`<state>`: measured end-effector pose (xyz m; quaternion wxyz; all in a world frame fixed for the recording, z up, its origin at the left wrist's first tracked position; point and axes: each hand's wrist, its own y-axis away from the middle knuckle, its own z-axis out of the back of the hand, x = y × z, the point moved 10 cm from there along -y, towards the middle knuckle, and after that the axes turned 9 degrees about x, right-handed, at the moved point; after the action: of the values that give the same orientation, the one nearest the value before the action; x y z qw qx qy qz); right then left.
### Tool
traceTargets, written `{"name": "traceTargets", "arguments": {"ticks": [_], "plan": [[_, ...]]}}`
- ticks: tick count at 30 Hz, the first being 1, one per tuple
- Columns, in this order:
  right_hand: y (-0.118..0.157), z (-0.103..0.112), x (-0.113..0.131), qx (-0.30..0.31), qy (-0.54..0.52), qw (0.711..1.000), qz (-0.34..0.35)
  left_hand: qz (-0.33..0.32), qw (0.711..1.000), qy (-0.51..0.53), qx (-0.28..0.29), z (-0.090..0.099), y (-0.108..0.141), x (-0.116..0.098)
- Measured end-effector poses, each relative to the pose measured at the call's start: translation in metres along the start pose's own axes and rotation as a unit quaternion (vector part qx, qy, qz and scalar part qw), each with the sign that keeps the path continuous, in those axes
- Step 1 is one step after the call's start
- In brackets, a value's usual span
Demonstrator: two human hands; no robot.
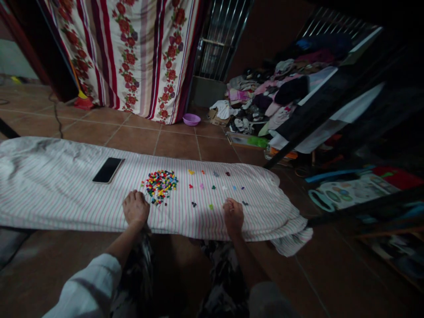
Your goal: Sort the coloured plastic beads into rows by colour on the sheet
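A pile of tiny multicoloured pieces, like beads or small bricks (161, 184), lies on a striped cloth (82, 198). To its right are small same-coloured groups in rough rows, among them yellow pieces (191, 172), pink pieces (202, 186), dark green pieces (213, 187) and lime green pieces (211, 206). My left hand (135, 207) rests on the cloth at the pile's lower left, fingers forward and holding nothing that I can see. My right hand (233, 215) is over the lowest row, between the lime green pieces and some dark grey pieces (245, 203). Its fingers are pinched together; whatever they hold is hidden.
A smartphone (108, 170) lies on the cloth left of the pile. Beyond the cloth-covered surface are a floral curtain (132, 57), a purple basin (191, 119) and a red dustpan (84, 102) on the tiled floor. Heaped clothes (261, 95) and a dark metal frame (281, 154) are at right.
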<state>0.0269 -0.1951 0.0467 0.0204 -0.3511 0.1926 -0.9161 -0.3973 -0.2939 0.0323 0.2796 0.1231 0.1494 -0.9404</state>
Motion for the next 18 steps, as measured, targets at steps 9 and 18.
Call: {"name": "traceTargets", "arguments": {"ticks": [9, 18], "plan": [[0.022, -0.087, 0.122, 0.186, -0.097, 0.964, 0.164, -0.011, 0.999, 0.03, -0.013, 0.0, 0.001, 0.002], [0.069, -0.166, 0.181, 0.342, -0.086, 0.903, 0.245, -0.013, 0.999, 0.036, -0.019, -0.005, 0.0, 0.003]]}}
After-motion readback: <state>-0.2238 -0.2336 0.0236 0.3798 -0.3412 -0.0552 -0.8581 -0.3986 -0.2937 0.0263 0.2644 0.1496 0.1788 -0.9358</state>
